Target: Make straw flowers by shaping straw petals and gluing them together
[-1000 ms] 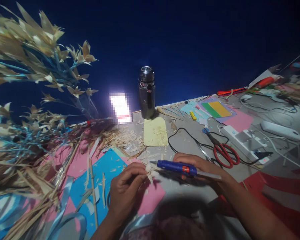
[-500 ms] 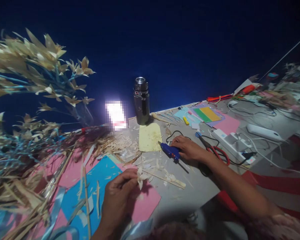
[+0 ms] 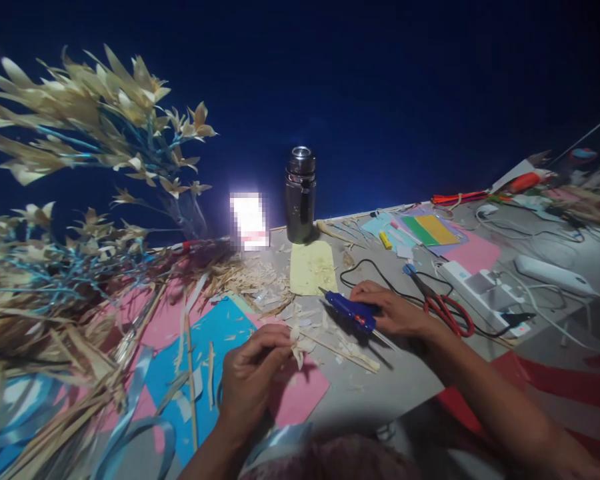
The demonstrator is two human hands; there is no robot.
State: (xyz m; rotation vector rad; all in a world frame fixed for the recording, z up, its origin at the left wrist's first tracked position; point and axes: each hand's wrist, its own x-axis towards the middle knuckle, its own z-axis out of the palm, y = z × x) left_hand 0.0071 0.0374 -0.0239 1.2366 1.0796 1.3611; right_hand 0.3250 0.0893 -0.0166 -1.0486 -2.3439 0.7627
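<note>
The glue gun (image 3: 353, 312) has been drawn back from the flower (image 3: 298, 352) & is now being angled toward the pad (image 3: 323, 250), w/ its nozzle being kept by the near edge, so prob. no glue is being applied. The flower is being held at near centre by the left hand (image 3: 253, 363), thumb & fingers being pinched nearly closed on its base, petals being left exposed. By the right hand (image 3: 393, 310) the gun's rear is being touched, fingers being curled; how far they are being closed can't be told, nor whether the gun's wt. is being borne by hand or table (image 3: 405, 380). A thin stick (image 3: 350, 357) is being left lying slantwise btwn flower & gun. On the left, a blue sheet (image 3: 225, 320) & pink sheet (image 3: 305, 393) are being strewn w/ scraps, & shavings (image 3: 260, 283) are being heaped farther off. The flask (image 3: 301, 207) is being kept upright at the pad's far edge. On the right, scissors (image 3: 423, 283) are being left beside the power strip (image 3: 465, 283), w/ cables being tangled about. Far left, dried branches (image 3: 130, 127) are being spread over the clutter; the bkgd is being filled by deep blue, w/ a bright patch (image 3: 250, 220) being blurred out left of the flask.
</note>
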